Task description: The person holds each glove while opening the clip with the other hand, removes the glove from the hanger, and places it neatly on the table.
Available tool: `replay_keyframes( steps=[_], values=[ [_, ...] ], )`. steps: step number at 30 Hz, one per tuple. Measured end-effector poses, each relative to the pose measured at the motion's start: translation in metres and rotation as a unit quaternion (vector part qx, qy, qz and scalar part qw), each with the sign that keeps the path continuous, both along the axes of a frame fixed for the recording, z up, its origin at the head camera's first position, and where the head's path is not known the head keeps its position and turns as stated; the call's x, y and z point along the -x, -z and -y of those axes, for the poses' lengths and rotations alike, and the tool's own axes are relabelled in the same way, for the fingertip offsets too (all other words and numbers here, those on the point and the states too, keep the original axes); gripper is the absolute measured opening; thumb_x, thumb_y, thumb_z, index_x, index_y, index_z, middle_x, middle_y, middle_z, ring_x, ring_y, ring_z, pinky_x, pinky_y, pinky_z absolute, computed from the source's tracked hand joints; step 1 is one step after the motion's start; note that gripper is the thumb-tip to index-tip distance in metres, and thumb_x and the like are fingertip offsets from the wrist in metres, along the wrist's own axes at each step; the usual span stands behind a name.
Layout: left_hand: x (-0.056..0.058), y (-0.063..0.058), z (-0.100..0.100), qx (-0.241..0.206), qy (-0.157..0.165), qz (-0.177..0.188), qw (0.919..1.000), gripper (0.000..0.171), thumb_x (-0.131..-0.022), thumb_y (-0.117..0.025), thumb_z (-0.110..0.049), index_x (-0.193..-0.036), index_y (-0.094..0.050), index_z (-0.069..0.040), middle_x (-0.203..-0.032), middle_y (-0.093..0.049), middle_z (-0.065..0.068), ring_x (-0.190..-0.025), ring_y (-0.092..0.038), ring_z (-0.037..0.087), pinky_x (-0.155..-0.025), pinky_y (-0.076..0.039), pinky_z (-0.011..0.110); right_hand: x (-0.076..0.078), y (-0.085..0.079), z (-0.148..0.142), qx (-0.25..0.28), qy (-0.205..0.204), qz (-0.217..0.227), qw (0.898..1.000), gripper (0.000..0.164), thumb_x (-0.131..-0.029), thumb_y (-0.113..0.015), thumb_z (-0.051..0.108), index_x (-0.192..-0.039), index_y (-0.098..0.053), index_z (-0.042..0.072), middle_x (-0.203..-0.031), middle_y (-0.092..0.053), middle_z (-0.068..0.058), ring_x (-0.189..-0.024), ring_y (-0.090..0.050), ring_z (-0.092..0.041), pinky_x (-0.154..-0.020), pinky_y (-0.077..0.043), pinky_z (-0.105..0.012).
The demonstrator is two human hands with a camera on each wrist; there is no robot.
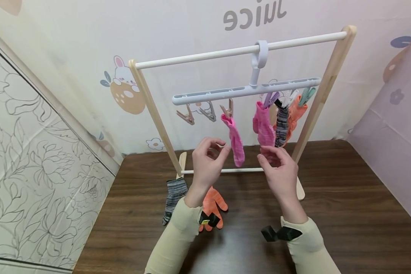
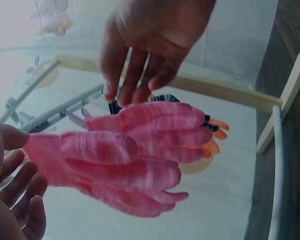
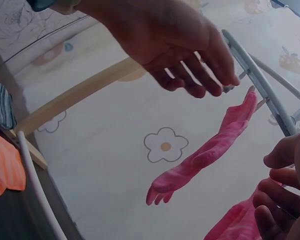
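Observation:
A pink knit glove (image 1: 237, 142) hangs by its cuff from a clip on the grey-blue hanger (image 1: 212, 95). Beside its lower half is my left hand (image 1: 209, 161), fingers loosely bent, nothing between them and the thumb. A second pink glove (image 1: 264, 127) hangs from a purple clip to the right. My right hand (image 1: 281, 169) is just below that glove, its thumb and fingers apart and holding nothing. In the left wrist view both pink gloves, the nearer one (image 2: 110, 170) included, dangle between the hands.
A grey-black striped glove (image 1: 282, 127) and an orange glove (image 1: 296, 116) hang farther right. Two clips at the left, one grey (image 1: 209, 113), hold nothing. Another striped glove (image 1: 174, 196) and orange glove (image 1: 213, 205) lie on the table. A wooden-legged rack (image 1: 154, 114) carries the hanger.

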State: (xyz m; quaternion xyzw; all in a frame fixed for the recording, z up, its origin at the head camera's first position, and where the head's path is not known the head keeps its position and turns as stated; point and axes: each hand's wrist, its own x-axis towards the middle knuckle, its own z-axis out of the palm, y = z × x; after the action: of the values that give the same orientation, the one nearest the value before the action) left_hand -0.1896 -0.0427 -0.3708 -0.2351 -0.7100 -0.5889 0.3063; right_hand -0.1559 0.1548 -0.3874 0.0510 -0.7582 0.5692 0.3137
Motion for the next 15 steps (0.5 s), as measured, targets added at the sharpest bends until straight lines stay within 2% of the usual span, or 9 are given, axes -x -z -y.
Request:
replay_keyframes(
  steps=[5, 7, 9, 15],
  values=[
    [0.002, -0.007, -0.011, -0.015, -0.006, -0.011, 0.9998, 0.015, -0.088, -0.077, -0.015, -0.092, -0.068, -0.005, -0.086, -0.065, 0.008, -0.075, -0.063, 0.018, -0.058, -0.052, 0.036, -0.001, 0.003, -0.002, 0.006, -0.006, 0.001, 1.0, 0.024, -0.087, -0.074, 0.0, -0.111, -0.072, 0.0, -0.101, -0.066, -0.01, -0.081, -0.062, -0.007, -0.071, -0.05, -0.014],
    [0.003, -0.008, -0.016, -0.017, -0.017, -0.011, 0.9996, 0.017, -0.087, -0.078, -0.017, -0.092, -0.068, -0.005, -0.086, -0.065, 0.009, -0.075, -0.062, 0.019, -0.057, -0.052, 0.038, -0.002, 0.005, -0.002, 0.006, -0.006, 0.008, 1.0, 0.025, -0.087, -0.074, -0.002, -0.111, -0.072, -0.001, -0.102, -0.066, -0.012, -0.08, -0.062, -0.005, -0.07, -0.05, -0.013],
    [0.003, -0.009, -0.02, -0.014, -0.032, -0.01, 0.9993, 0.019, -0.087, -0.079, -0.02, -0.091, -0.067, -0.005, -0.085, -0.064, 0.007, -0.075, -0.061, 0.019, -0.057, -0.051, 0.035, -0.005, 0.004, -0.002, 0.003, 0.0, 0.017, 1.0, 0.025, -0.087, -0.073, -0.003, -0.111, -0.071, -0.003, -0.102, -0.067, -0.014, -0.079, -0.062, -0.003, -0.068, -0.05, -0.012],
    [0.008, -0.014, -0.031, -0.013, -0.072, 0.006, 0.9973, 0.03, -0.083, -0.083, -0.027, -0.09, -0.063, -0.005, -0.085, -0.062, 0.009, -0.074, -0.059, 0.017, -0.055, -0.052, 0.028, -0.019, -0.013, 0.004, -0.001, 0.009, 0.021, 1.0, 0.023, -0.087, -0.069, -0.008, -0.11, -0.068, -0.012, -0.101, -0.066, -0.025, -0.076, -0.061, 0.001, -0.067, -0.048, -0.009]
  ],
)
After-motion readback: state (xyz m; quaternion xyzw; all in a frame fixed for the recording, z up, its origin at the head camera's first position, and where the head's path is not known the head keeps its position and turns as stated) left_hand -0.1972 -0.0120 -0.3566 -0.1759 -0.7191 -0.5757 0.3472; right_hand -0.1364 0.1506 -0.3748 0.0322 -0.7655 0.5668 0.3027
